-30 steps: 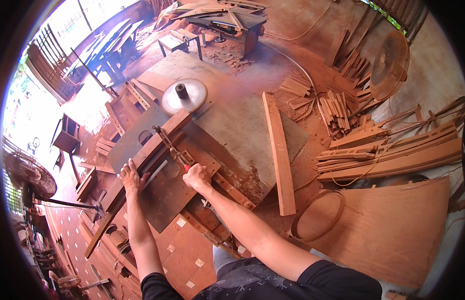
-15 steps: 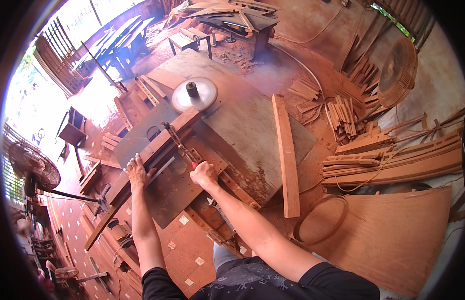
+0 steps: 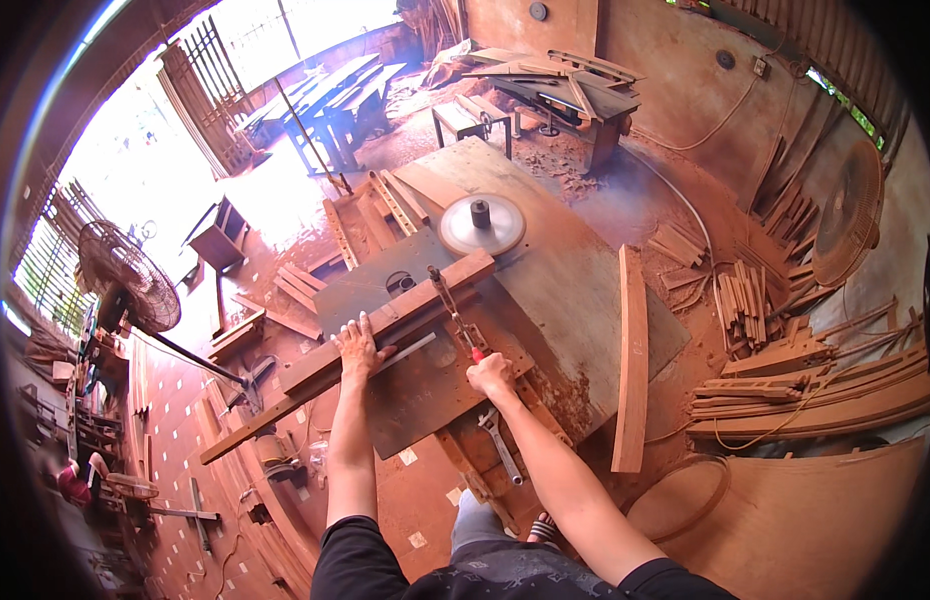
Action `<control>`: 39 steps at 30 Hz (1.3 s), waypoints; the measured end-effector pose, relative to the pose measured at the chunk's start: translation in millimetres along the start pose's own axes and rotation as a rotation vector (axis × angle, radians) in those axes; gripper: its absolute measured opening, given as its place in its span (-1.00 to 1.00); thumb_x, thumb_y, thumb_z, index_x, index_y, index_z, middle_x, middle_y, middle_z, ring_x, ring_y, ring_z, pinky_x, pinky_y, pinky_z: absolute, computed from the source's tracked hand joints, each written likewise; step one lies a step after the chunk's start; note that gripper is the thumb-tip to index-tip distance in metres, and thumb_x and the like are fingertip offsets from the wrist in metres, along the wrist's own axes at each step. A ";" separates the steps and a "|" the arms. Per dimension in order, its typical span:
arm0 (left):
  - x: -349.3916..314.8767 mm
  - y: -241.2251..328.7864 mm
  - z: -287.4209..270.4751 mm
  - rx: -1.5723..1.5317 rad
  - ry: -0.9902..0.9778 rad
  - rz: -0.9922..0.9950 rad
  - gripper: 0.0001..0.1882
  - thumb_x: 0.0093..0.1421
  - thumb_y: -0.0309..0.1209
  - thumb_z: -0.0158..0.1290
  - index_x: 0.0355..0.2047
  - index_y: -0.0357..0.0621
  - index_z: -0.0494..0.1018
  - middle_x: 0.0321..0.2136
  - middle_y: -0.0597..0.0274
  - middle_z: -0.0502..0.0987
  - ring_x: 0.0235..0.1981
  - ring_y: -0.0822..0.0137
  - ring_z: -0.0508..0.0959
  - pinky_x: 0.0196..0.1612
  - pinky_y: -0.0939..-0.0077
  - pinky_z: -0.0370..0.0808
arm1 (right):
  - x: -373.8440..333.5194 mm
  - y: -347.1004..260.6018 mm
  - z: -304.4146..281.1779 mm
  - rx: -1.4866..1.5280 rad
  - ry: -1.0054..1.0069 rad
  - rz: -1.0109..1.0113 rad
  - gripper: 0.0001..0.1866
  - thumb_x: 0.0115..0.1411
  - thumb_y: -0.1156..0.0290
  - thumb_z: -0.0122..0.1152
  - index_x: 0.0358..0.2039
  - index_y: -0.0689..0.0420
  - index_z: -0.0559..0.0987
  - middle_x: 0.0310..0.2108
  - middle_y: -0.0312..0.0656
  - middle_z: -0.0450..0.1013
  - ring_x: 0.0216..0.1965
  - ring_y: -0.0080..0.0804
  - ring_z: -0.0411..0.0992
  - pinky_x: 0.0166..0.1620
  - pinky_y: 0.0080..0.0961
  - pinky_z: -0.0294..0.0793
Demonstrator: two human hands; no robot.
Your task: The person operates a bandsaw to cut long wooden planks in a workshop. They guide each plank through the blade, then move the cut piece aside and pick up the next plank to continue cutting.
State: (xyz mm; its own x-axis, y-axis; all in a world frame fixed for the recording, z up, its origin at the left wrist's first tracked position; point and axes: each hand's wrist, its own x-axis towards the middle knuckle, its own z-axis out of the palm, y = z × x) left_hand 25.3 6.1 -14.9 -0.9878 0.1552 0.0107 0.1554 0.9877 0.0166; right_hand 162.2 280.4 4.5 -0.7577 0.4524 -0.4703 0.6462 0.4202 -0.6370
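Station: a steel-topped machine table (image 3: 575, 290) in a dusty wood workshop, seen from above.
Workpiece: a long wooden beam (image 3: 385, 325) lies aslant across the table, one end near the round cutter disc (image 3: 482, 224), the other overhanging the table's left edge.
Left hand (image 3: 357, 347): laid flat on top of the beam, fingers spread a little and pressing down; it grips nothing.
Right hand (image 3: 491, 372): fingers closed round the red handle of a toggle clamp (image 3: 455, 315), whose metal arm runs up to the beam (whether the clamp is locked cannot be told).
Loose items: a flat metal strip (image 3: 405, 352) lies just beside the left hand; a wrench (image 3: 501, 445) rests at the table's near edge, below the right hand.
Surroundings: a curved plank (image 3: 631, 360) on the table's right side, stacked offcuts (image 3: 745, 305) on the floor, a standing fan (image 3: 125, 275) at left.
Judgement on method: the beam should sit square against the fence with steady downward pressure, the clamp handle worked smoothly, and both hands kept well clear of the disc.
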 end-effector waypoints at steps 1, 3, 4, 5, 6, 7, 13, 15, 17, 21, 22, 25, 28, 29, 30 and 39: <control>-5.1 -0.7 -0.5 -0.002 0.008 0.003 0.31 0.04 0.26 0.36 0.55 -0.16 -0.07 0.35 -0.14 0.19 0.41 -0.18 0.18 0.43 -0.49 0.05 | -3.3 2.5 -0.3 -0.005 0.001 -0.003 -0.64 0.16 0.25 0.27 -0.22 0.31 0.72 -0.09 0.30 0.63 0.02 0.17 0.63 0.09 -0.10 0.63; -21.1 11.1 -0.1 -0.018 -0.023 -0.005 0.28 0.05 0.27 0.35 0.56 -0.03 -0.07 0.37 -0.16 0.17 0.44 -0.21 0.15 0.43 -0.53 0.02 | -10.5 18.2 -4.3 -0.023 -0.003 -0.005 -0.66 0.15 0.28 0.25 -0.24 0.32 0.72 -0.10 0.32 0.62 0.01 0.19 0.63 0.07 -0.10 0.63; -28.4 16.4 -0.9 -0.027 -0.031 -0.002 0.27 0.05 0.27 0.35 0.57 0.01 -0.07 0.38 -0.16 0.16 0.45 -0.21 0.14 0.43 -0.53 0.01 | -13.6 24.9 -6.2 -0.025 -0.003 0.002 -0.66 0.15 0.29 0.25 -0.24 0.33 0.72 -0.10 0.32 0.62 0.01 0.20 0.63 0.07 -0.09 0.63; -35.7 18.1 -1.6 -0.033 -0.037 -0.005 0.27 0.05 0.27 0.35 0.57 0.04 -0.07 0.38 -0.17 0.16 0.45 -0.22 0.13 0.43 -0.54 0.00 | -18.6 28.5 -7.5 -0.026 -0.007 0.004 -0.66 0.15 0.29 0.25 -0.25 0.33 0.72 -0.11 0.33 0.62 0.00 0.21 0.63 0.07 -0.09 0.63; -43.3 19.5 0.4 -0.014 -0.005 0.004 0.24 0.07 0.29 0.31 0.57 0.07 -0.05 0.34 -0.13 0.18 0.41 -0.19 0.15 0.38 -0.58 0.01 | -25.3 33.4 -8.2 -0.022 0.018 0.015 -0.67 0.16 0.27 0.26 -0.28 0.33 0.72 -0.13 0.34 0.62 -0.01 0.21 0.63 0.07 -0.09 0.63; -52.1 21.0 1.6 -0.017 0.003 0.005 0.24 0.07 0.29 0.31 0.57 0.07 -0.06 0.35 -0.13 0.17 0.42 -0.19 0.15 0.38 -0.58 0.00 | -31.4 38.3 -9.4 -0.026 0.018 0.005 -0.67 0.16 0.27 0.26 -0.29 0.33 0.71 -0.14 0.34 0.62 -0.02 0.22 0.63 0.06 -0.10 0.63; -74.1 26.7 -3.9 -0.033 -0.006 0.013 0.21 0.09 0.28 0.31 0.56 0.09 -0.03 0.37 -0.19 0.17 0.43 -0.26 0.15 0.41 -0.57 -0.03 | -48.6 49.7 -18.1 -0.022 0.006 -0.016 -0.67 0.17 0.23 0.27 -0.38 0.30 0.69 -0.18 0.36 0.62 -0.03 0.23 0.63 0.05 -0.09 0.63; -67.5 28.5 -7.2 -0.032 -0.009 0.008 0.21 0.08 0.29 0.31 0.57 0.09 -0.03 0.37 -0.18 0.17 0.43 -0.26 0.16 0.41 -0.57 -0.04 | -42.6 45.8 -18.3 -0.024 -0.005 -0.008 -0.67 0.17 0.22 0.27 -0.38 0.29 0.70 -0.18 0.35 0.62 -0.02 0.21 0.63 0.05 -0.09 0.64; -56.7 26.3 -8.4 -0.027 -0.017 -0.002 0.22 0.08 0.30 0.30 0.57 0.09 -0.04 0.37 -0.17 0.17 0.43 -0.25 0.16 0.42 -0.56 -0.04 | -34.0 38.2 -15.0 -0.023 -0.001 -0.003 -0.67 0.17 0.21 0.27 -0.37 0.28 0.71 -0.18 0.33 0.63 -0.02 0.20 0.63 0.05 -0.09 0.64; -24.9 18.2 -5.2 -0.024 -0.032 -0.020 0.23 0.08 0.31 0.30 0.58 0.11 -0.06 0.40 -0.16 0.16 0.45 -0.24 0.14 0.43 -0.54 -0.05 | -4.4 23.2 1.1 -0.030 0.023 -0.004 -0.66 0.15 0.19 0.29 -0.31 0.25 0.72 -0.13 0.30 0.63 -0.01 0.18 0.63 0.06 -0.09 0.64; -17.3 18.7 -4.8 -0.027 -0.032 -0.022 0.23 0.08 0.32 0.30 0.58 0.12 -0.07 0.40 -0.17 0.15 0.46 -0.23 0.14 0.44 -0.53 -0.06 | 4.3 22.2 3.9 -0.036 0.027 -0.006 -0.66 0.15 0.19 0.29 -0.29 0.25 0.73 -0.12 0.30 0.63 -0.01 0.18 0.63 0.06 -0.09 0.64; -2.9 8.9 -5.1 -0.021 -0.052 -0.032 0.24 0.08 0.31 0.29 0.58 0.13 -0.08 0.43 -0.17 0.13 0.47 -0.23 0.12 0.44 -0.51 -0.06 | 8.2 3.7 5.4 -0.019 0.020 0.009 -0.64 0.15 0.19 0.30 -0.26 0.26 0.73 -0.10 0.30 0.63 0.01 0.19 0.63 0.07 -0.09 0.64; 5.1 1.4 -1.8 -0.027 -0.021 -0.024 0.23 0.07 0.30 0.30 0.58 0.11 -0.07 0.38 -0.14 0.16 0.43 -0.21 0.14 0.42 -0.55 -0.04 | 10.5 -5.5 7.2 0.011 0.031 0.009 -0.67 0.14 0.19 0.29 -0.31 0.24 0.72 -0.11 0.33 0.62 0.01 0.19 0.62 0.08 -0.09 0.63; 6.1 2.0 -1.3 -0.027 0.000 -0.016 0.23 0.07 0.29 0.30 0.57 0.10 -0.05 0.35 -0.12 0.18 0.41 -0.20 0.15 0.40 -0.57 -0.03 | 11.5 -6.7 7.6 0.023 0.038 0.013 -0.68 0.14 0.20 0.28 -0.34 0.24 0.72 -0.12 0.35 0.62 0.01 0.20 0.62 0.07 -0.09 0.63; 7.1 2.3 -1.1 -0.030 -0.008 -0.014 0.22 0.07 0.29 0.30 0.57 0.10 -0.05 0.35 -0.12 0.18 0.41 -0.19 0.15 0.40 -0.57 -0.03 | 12.7 -7.6 7.5 0.016 0.031 0.015 -0.67 0.15 0.20 0.28 -0.32 0.24 0.72 -0.10 0.32 0.62 0.02 0.19 0.62 0.08 -0.10 0.63; 9.9 -0.3 -0.2 -0.021 -0.020 -0.024 0.23 0.07 0.28 0.33 0.57 0.14 -0.07 0.40 -0.18 0.15 0.45 -0.24 0.13 0.42 -0.56 -0.03 | 25.1 -3.8 17.2 0.013 0.035 -0.015 -0.66 0.16 0.17 0.30 -0.35 0.24 0.72 -0.12 0.33 0.63 0.02 0.15 0.63 0.09 -0.13 0.62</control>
State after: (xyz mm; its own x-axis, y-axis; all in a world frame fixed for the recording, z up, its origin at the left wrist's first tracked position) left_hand 15.5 7.3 -14.5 -0.9912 0.1322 -0.0098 0.1318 0.9906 0.0371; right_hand 139.2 276.7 -15.4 -0.7633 0.4736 -0.4394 0.6338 0.4169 -0.6515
